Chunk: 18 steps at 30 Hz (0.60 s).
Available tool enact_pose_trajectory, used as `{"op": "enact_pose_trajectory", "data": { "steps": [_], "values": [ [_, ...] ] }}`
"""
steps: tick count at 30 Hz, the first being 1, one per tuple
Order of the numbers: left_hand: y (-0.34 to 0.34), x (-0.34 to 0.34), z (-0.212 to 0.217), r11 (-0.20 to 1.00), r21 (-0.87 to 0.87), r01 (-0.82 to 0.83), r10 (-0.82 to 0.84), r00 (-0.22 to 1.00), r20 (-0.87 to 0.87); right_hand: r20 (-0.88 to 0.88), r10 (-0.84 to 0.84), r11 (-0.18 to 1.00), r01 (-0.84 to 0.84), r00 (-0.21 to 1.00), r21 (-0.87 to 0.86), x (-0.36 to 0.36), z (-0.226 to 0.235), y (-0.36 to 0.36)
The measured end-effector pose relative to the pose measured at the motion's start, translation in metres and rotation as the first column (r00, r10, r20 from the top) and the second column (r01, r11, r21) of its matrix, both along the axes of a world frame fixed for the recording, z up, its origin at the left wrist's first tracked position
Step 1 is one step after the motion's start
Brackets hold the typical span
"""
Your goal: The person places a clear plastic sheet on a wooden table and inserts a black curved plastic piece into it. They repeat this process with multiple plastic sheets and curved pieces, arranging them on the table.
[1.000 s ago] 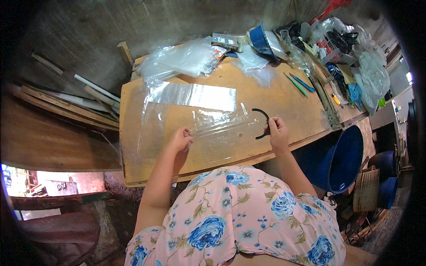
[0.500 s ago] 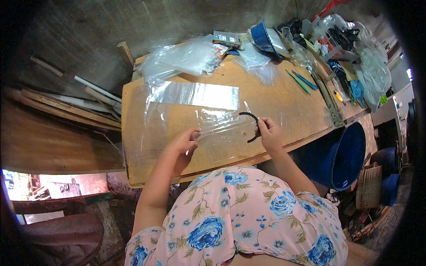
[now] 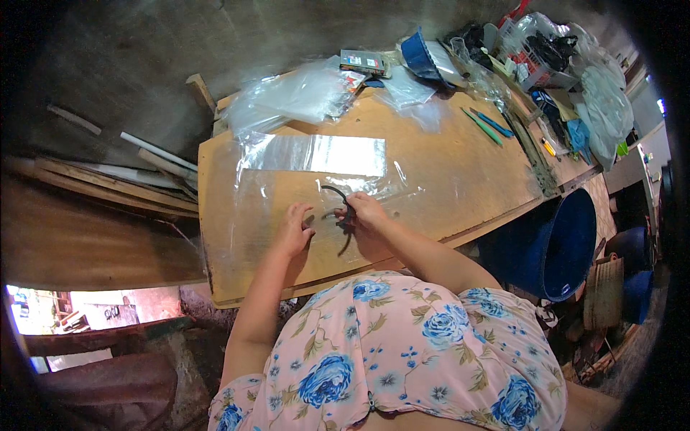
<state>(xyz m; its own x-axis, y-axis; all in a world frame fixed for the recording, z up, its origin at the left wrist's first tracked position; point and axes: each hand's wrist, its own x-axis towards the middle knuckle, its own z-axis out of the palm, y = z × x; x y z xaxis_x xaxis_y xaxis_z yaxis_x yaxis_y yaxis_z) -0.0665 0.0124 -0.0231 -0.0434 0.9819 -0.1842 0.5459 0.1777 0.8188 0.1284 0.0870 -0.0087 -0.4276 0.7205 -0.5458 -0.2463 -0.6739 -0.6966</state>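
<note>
My right hand [image 3: 365, 210] holds a thin black curved strip [image 3: 335, 189] at its middle, its two ends bending away above and below the fingers. To its left my left hand [image 3: 293, 228] hovers low over the table, thumb and fingertips apart and nothing visible between them. Beneath both hands a clear plastic sheet [image 3: 269, 205] lies on the wooden table [image 3: 453, 172]. Just beyond the hands is a shiny silver rectangular sheet [image 3: 316, 153].
Clear plastic bags [image 3: 287, 97] are heaped at the far left, beside a dark box [image 3: 363, 62] and a tilted blue basin [image 3: 420, 57]. Green [image 3: 480, 126] and blue [image 3: 494, 123] slender tools lie at the right. A blue barrel [image 3: 568, 244] stands off the table's right front edge.
My right hand has moved left with the black curved strip, close to my left hand. My left hand's fingers have parted and shifted slightly left.
</note>
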Motion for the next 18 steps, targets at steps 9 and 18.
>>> {"op": "enact_pose_trajectory", "data": {
  "steps": [9, 18],
  "values": [
    [-0.027, -0.044, 0.027, 0.976, 0.046, -0.215, 0.162, 0.562, -0.811, 0.117, 0.044, 0.999, -0.043, 0.992, -0.013, -0.002, -0.024, 0.001],
    [-0.012, 0.045, -0.001, 0.986, 0.070, 0.152, -0.058, 0.707, -0.705, 0.599, -0.084, 0.743, -0.351, 0.796, 0.570, 0.042, -0.025, 0.008]
  ]
}}
